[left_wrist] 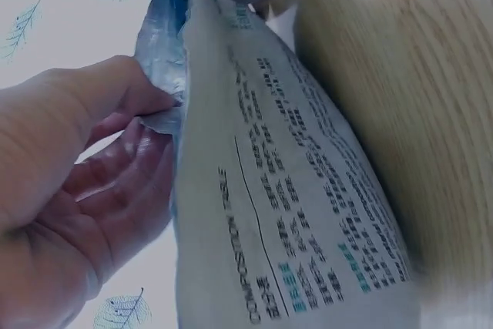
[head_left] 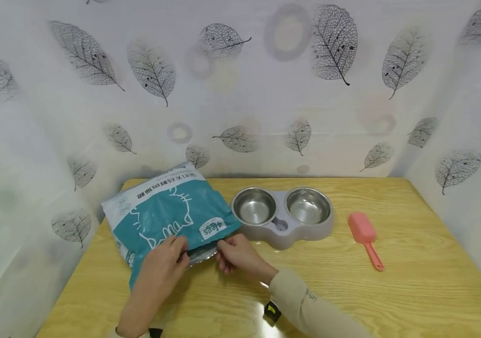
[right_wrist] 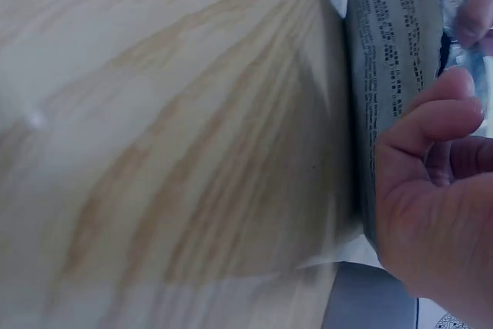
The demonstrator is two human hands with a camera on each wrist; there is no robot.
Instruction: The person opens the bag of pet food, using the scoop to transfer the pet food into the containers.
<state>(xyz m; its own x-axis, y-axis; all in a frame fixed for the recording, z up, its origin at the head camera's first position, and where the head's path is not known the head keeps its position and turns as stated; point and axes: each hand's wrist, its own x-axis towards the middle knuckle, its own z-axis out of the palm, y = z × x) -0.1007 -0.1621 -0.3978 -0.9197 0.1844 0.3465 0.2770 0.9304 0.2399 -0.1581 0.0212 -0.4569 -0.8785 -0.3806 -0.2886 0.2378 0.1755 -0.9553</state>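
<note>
A teal and white cat food bag lies on the left of the table, a cat outline on its front. Its near end gapes a little, and a silvery inner lining shows there. My left hand pinches the bag's edge at the left of this mouth; the thumb and fingers show on it in the left wrist view. At the other end of the mouth, my right hand grips the edge between thumb and curled fingers. Printed text covers the bag's back in the left wrist view. What the bag contains is hidden.
Right of the bag stands a grey double feeder with two steel bowls, close against the bag's corner. A pink scoop lies farther right on the wooden table. Leaf-patterned curtains surround the back and sides.
</note>
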